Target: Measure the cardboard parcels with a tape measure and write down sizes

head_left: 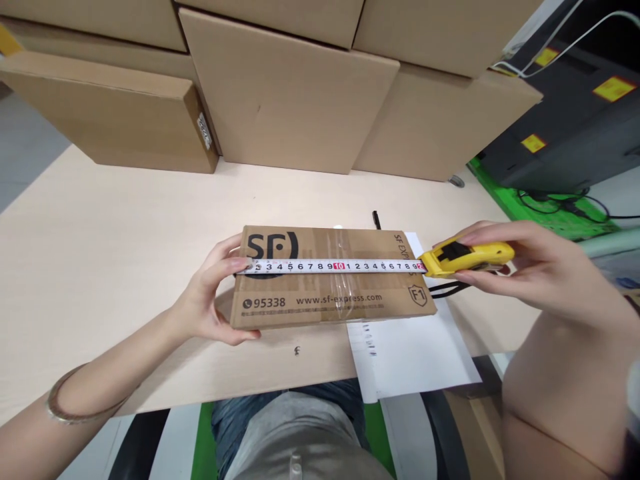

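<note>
A flat cardboard box (310,310) printed with a black SF logo lies in front of me, clear tape running across its middle. My left hand (215,293) grips its left end, with a finger pressing the tape's hooked end against the top edge. The white measuring blade (310,267) stretches straight across the box's printed face to the right edge, near the red 20 mark. My right hand (520,267) is closed around the yellow tape measure (465,257) just beyond that edge. A black strap (447,290) hangs below the tape measure.
White paper (420,360) with handwriting lies partly under the box. A black pen (376,220) is behind it. Large cardboard boxes (290,100) stand along the table's back. At right are dark equipment (565,147) with yellow labels and a green base (545,213) with cables.
</note>
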`<state>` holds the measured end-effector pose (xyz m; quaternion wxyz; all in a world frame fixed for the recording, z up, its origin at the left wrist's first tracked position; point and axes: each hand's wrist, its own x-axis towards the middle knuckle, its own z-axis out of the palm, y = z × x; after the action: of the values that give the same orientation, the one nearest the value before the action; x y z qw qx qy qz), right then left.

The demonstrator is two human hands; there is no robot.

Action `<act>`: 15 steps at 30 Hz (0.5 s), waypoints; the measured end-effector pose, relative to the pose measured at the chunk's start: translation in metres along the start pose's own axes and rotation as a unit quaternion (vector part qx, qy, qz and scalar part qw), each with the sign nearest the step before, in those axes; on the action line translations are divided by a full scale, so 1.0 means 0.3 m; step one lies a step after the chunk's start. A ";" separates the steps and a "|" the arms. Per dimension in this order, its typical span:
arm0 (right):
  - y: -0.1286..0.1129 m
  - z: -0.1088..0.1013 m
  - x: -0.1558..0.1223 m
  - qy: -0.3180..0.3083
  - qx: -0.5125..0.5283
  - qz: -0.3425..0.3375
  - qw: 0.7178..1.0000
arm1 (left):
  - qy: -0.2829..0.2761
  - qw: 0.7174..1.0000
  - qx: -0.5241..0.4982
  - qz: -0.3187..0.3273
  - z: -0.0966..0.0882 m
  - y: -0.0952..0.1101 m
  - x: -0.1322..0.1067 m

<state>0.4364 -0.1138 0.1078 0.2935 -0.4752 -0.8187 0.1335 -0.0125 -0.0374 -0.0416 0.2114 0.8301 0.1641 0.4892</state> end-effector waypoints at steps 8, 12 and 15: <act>-0.033 -0.017 0.014 0.005 -0.002 -0.007 1.000 | -0.004 0.998 0.003 0.070 0.009 0.005 0.022; -0.092 -0.022 0.062 0.005 -0.019 -0.007 1.000 | 0.015 0.997 -0.004 0.073 0.024 0.008 0.022; -0.167 0.007 0.131 -0.025 -0.044 -0.032 0.998 | 0.021 0.999 -0.023 0.042 0.026 0.020 0.020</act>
<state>0.3854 -0.1057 0.1450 0.2561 -0.4581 -0.8453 0.0997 -0.0024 -0.0412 -0.0375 0.2063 0.8210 0.1224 0.5181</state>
